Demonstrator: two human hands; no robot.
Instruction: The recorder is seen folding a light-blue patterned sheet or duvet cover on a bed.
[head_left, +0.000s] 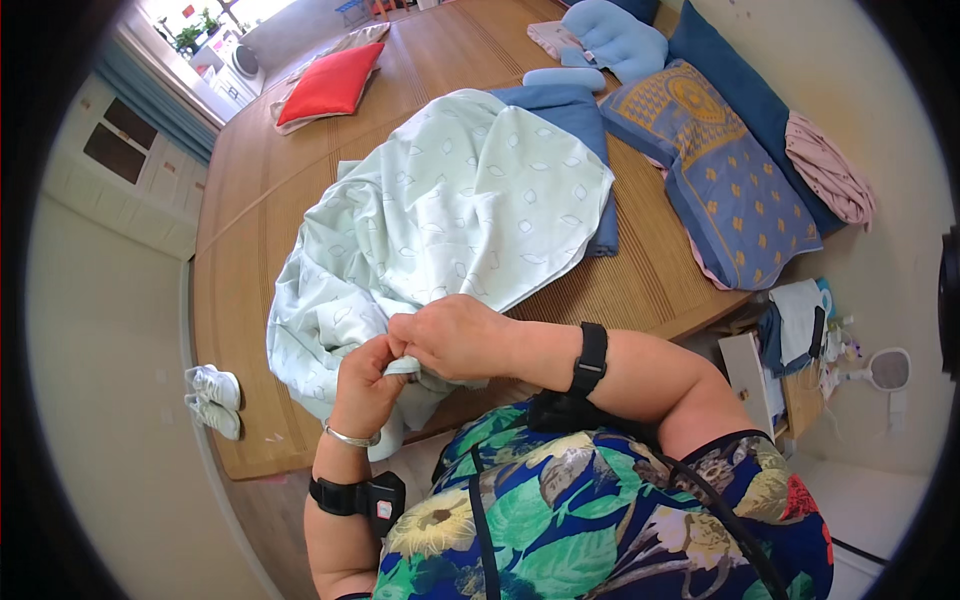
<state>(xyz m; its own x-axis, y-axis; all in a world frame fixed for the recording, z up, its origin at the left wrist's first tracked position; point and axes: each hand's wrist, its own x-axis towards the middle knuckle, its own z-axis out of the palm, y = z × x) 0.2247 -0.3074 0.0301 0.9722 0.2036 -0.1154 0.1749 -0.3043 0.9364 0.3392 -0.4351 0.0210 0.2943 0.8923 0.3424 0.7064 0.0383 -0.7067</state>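
A pale green fabric cover (450, 217) with a leaf-outline print lies in loose folds before me, over the edge of a slatted bamboo mat (255, 262). My left hand (367, 386) pinches the near edge of this fabric between thumb and fingers. Right against it, my right hand (454, 337) is curled around the same edge, knuckles up. A small light loop or fold of cloth shows between the two hands. What the fingertips press on is mostly hidden. Part of the fabric hangs down over the mat's front edge.
Folded blue cloth (555, 112) lies partly under the fabric. A patterned blue pillow (739, 195) and a light blue pillow (619, 37) are at the right. Farther off sits a red cushion (330, 79). White shoes (214, 401) stand left; an open drawer (750, 379) juts out right.
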